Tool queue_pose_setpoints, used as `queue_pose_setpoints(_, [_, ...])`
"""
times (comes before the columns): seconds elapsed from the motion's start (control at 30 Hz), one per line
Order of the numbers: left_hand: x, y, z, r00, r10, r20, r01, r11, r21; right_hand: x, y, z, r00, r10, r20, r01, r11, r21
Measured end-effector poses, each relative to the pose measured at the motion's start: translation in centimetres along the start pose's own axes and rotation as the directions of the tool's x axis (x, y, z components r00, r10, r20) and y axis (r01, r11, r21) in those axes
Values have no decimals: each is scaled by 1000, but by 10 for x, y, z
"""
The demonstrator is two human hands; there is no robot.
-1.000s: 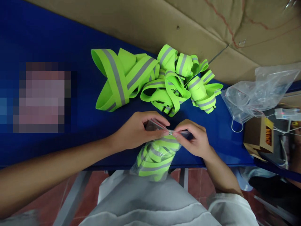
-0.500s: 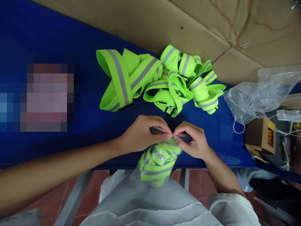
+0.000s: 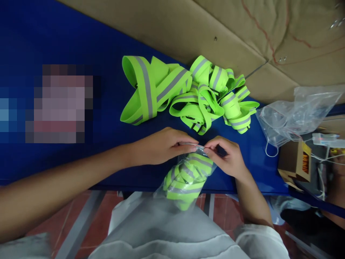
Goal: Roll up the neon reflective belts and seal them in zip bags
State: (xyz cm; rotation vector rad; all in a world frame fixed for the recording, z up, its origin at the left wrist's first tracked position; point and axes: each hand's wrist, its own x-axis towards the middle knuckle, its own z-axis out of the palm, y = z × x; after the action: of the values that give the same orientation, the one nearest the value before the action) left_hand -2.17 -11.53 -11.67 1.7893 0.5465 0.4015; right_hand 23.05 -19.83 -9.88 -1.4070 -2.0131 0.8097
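Note:
A clear plastic zip bag [image 3: 185, 181] hangs at the front edge of the blue table, with neon-green reflective straps [image 3: 188, 190] coiled inside it. My left hand [image 3: 167, 145] pinches the bag's top edge between thumb and fingers on the left. On the right, my right hand [image 3: 226, 154] grips the same edge with thumb and forefinger. Between both hands the bag's mouth is drawn into a straight line. Beyond them lies a heap of loose neon-green straps with grey stripes [image 3: 147, 90], some of them rolled up [image 3: 201, 68].
Clear plastic bags [image 3: 291, 115] lie at the table's right end, by an open cardboard box [image 3: 293, 162] and white cords. A brown padded panel [image 3: 172, 28] borders the back of the blue table [image 3: 107, 108]. A blurred-out patch covers something at left.
My hands have moved slightly apart along the bag's top edge, showing more of it between them. The bag now hangs a little farther right in view, and the whole view has shifted slightly.

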Motion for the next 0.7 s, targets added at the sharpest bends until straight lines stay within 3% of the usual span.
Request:
queue_pose_setpoints(0.13, [2,-3,-6,1000,11,-24,-11,1000,27,0,2,-2,1000,3,-19,-4,1000,-9])
queue_pose_setpoints(0.4, [1,1,3,986,56,-159,-43,996,79,0,1,-4,999,-22,-25,22,1000,-8])
queue_pose_setpoints(0.57, [1,1,5,987,22,-157,-16,999,42,-1,-1,-2,999,-35,-27,35,999,-6])
queue_pose_setpoints(0.7, [2,0,6,973,-85,-215,66,993,-95,-2,-3,-1,999,-41,-13,41,999,5])
